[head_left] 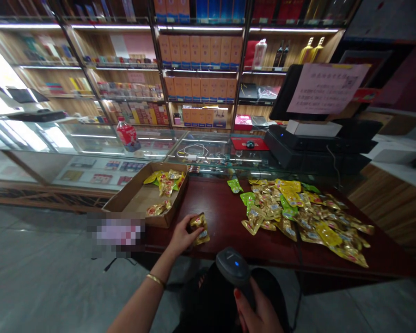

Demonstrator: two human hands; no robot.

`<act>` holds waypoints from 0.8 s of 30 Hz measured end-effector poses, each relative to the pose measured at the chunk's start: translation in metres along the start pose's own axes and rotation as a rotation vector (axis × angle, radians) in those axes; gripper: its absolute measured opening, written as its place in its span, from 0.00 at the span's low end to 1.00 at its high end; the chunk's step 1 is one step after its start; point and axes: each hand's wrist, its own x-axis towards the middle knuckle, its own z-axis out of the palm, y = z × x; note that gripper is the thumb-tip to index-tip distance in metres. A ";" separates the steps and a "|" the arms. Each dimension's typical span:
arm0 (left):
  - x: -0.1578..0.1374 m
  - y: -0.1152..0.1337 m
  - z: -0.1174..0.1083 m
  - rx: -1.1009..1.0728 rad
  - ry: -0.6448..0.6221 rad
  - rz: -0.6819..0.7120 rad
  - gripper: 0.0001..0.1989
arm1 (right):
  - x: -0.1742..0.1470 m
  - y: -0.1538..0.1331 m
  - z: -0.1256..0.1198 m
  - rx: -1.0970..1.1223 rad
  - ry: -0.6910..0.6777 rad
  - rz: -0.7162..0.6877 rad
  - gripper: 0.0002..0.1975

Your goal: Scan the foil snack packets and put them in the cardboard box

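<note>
We observe one glossy, printed gold foil packet (204, 237), held with its long side running near to far. We note a dark grey handheld scanner (230, 271), blue light (236, 263) lit, head pointing far, nearer and rightward.

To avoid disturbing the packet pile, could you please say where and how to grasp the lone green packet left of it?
Probably pinch the green packet by its left edge, from the left: it lies apart, dark-red tabletop there and the pile opposite.
</note>
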 end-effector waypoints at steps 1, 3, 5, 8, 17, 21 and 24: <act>0.000 0.000 0.000 -0.005 0.001 -0.006 0.22 | 0.002 0.000 0.001 -0.009 -0.020 -0.014 0.43; 0.000 0.000 0.002 -0.009 -0.007 -0.032 0.22 | 0.007 -0.002 0.004 -0.021 -0.045 -0.050 0.40; -0.001 -0.001 0.003 -0.020 -0.024 -0.064 0.21 | 0.012 -0.004 0.008 -0.023 -0.044 -0.071 0.38; -0.001 -0.001 0.002 -0.038 -0.031 -0.055 0.21 | 0.018 -0.005 0.015 -0.017 -0.067 -0.078 0.37; 0.004 -0.007 -0.002 -0.054 0.021 -0.036 0.23 | 0.030 0.023 0.009 0.136 -0.115 -0.046 0.37; 0.010 -0.006 -0.005 -0.143 0.071 -0.129 0.29 | 0.044 0.056 -0.014 0.367 -0.095 -0.041 0.34; 0.012 0.002 -0.008 -0.204 0.087 -0.196 0.31 | 0.054 0.075 -0.025 0.570 -0.085 -0.032 0.33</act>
